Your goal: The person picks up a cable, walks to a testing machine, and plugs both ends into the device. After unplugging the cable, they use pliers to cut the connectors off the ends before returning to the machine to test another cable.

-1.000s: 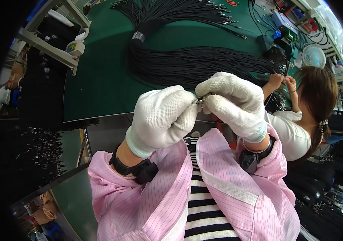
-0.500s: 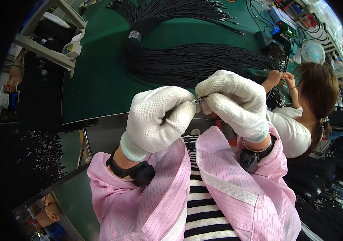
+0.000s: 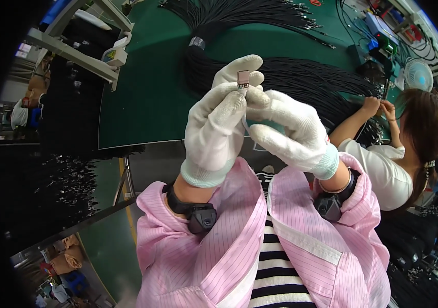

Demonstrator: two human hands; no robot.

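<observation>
Fingers (image 3: 239,95) of the left hand (image 3: 216,131) now pinch a small metal connector (image 3: 243,79), lifted higher than a second ago; the right hand (image 3: 288,128) steadies it beside, above the green counter (image 3: 147,92) and black cable bundles (image 3: 301,77).

left hand (image 3: 218,134) + right hand (image 3: 289,132): pinch small metal connector (image 3: 243,79) | above green table (image 3: 147,97)

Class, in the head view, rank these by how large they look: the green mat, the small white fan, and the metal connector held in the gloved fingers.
1. green mat
2. white fan
3. metal connector, though it is nearer the camera, so truly smaller still.
</observation>
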